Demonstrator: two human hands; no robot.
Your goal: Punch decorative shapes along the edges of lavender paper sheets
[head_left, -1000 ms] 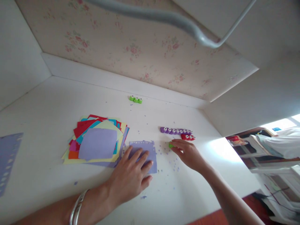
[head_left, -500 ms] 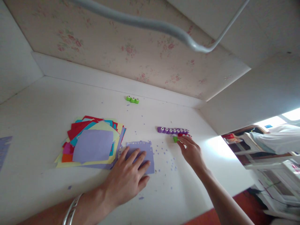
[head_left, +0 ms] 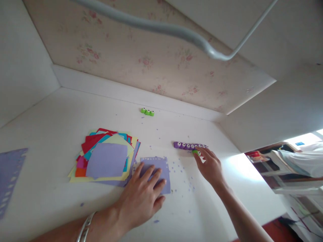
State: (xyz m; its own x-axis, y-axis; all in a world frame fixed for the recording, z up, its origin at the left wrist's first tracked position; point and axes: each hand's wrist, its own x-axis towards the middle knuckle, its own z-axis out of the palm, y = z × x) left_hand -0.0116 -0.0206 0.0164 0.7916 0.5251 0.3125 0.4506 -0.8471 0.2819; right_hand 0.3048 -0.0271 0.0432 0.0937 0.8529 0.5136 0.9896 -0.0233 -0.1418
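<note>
My left hand lies flat, fingers spread, on a purple paper sheet with a punched edge, on the white table. My right hand reaches to the right, fingers extended, touching a small green punch just below a row of purple punches. The red punches seen earlier are hidden under my right hand. I cannot see a closed grip on the green punch.
A stack of coloured paper squares lies left of my left hand. Three green punches sit near the back wall. Another punched purple sheet is at the far left. Purple paper bits litter the table. A grey tube hangs overhead.
My right hand moved the small green punch away from me and rightward, up beside the purple row, covering the red punches. My left hand stayed flat on the purple sheet.
</note>
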